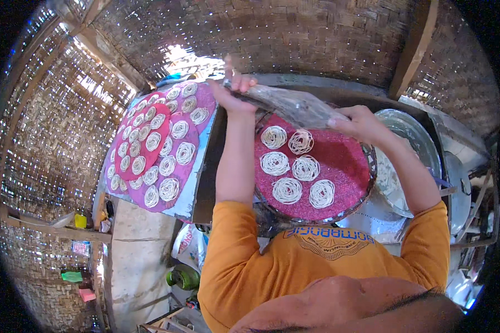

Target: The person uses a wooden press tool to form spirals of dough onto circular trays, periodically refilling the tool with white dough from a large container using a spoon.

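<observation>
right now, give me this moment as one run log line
left hand: gripping grey elongated object at left end | right hand: gripping its right end | beneath: round pink-red mat with six pale noodle-like coils

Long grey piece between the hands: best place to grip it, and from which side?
I'd grip the long grey piece at its two ends, one hand from each side. It is elongated and slants down rightward in the picture, so paired end holds should steady it. The left hand and right hand are at those ends.
</observation>
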Available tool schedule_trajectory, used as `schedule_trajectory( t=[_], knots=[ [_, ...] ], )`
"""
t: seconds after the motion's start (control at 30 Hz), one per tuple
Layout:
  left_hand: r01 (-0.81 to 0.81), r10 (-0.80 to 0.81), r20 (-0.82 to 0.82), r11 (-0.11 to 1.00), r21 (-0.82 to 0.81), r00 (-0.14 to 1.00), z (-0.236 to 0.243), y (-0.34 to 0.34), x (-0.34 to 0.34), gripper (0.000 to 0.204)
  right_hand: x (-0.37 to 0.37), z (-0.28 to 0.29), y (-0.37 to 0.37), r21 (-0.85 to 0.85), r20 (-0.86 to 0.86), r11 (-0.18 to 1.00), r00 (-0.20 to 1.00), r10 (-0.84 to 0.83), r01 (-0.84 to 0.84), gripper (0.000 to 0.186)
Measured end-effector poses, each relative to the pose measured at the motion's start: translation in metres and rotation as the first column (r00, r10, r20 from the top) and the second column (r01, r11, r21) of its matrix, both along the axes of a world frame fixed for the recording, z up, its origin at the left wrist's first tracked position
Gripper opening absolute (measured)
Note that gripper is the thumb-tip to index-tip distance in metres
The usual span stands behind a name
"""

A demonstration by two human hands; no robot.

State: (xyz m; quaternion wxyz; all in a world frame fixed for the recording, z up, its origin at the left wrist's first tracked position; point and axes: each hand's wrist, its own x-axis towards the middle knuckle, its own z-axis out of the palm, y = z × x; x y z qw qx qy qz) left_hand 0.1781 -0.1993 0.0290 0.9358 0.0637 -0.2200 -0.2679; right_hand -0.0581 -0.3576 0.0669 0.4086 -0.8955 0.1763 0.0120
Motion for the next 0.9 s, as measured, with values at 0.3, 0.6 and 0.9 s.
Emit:
schedule_trajectory(
  t=[0.3,0.6,0.9],
  knots=[
    [0.088,-0.085,-0.078,0.995,0.046,0.993,-0.012,-0.007,-0.035,0.069,-0.030,-0.018,-0.009,0.040,0.078,0.999,0.997,0.031,-0.034,0.044],
    [0.128,-0.419,0.089,0.462,0.878,0.904,-0.066,-0.042,-0.066,0.042,-0.040,-0.019,-0.007,0.063,0.107,0.998,0.994,-0.007,0.001,0.041],
    [-0.041,-0.550,0.249,0.362,0.931,0.797,-0.096,-0.046,-0.070,0.035,-0.036,-0.036,-0.016,-0.013,0.203,0.999,0.978,-0.042,0.046,0.042]
  ],
)
